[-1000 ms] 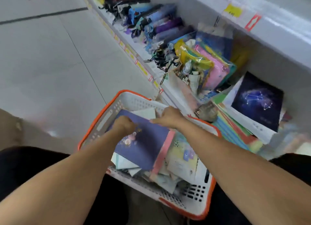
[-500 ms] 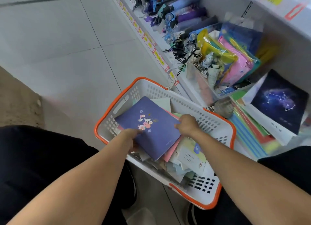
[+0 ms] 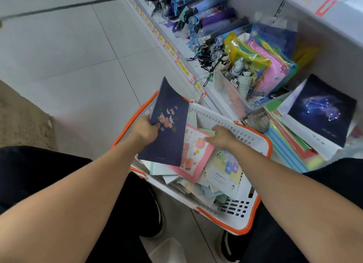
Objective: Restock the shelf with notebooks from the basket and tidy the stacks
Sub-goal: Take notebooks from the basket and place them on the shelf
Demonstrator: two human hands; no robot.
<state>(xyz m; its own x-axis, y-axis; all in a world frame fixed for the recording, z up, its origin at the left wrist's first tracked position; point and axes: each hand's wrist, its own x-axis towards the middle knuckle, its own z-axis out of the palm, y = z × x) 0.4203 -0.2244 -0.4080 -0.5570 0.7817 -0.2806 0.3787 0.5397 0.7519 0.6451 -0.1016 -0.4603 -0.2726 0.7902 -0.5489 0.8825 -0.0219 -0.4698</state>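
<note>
A white basket with an orange rim (image 3: 253,137) sits on the floor between my legs, full of loose notebooks. My left hand (image 3: 144,130) grips the left edge of a dark blue notebook with flowers (image 3: 169,125) and holds it tilted up above the basket. My right hand (image 3: 221,137) reaches into the basket with its fingers on the upper edge of a pink notebook (image 3: 193,154); the fingertips are partly hidden. On the low shelf at the right lies a stack of notebooks (image 3: 290,144) topped by a dark constellation cover (image 3: 322,109).
A clear bin of coloured pouches (image 3: 263,70) stands on the shelf behind the stack, with folded umbrellas (image 3: 208,13) further back. Price tags line the shelf edge (image 3: 172,54). Grey floor tiles lie to the left. My shoes (image 3: 227,247) are under the basket.
My left hand has lifted the dark blue notebook out of the basket and tilted it upright. That uncovered the pink notebook, onto which my right hand has moved.
</note>
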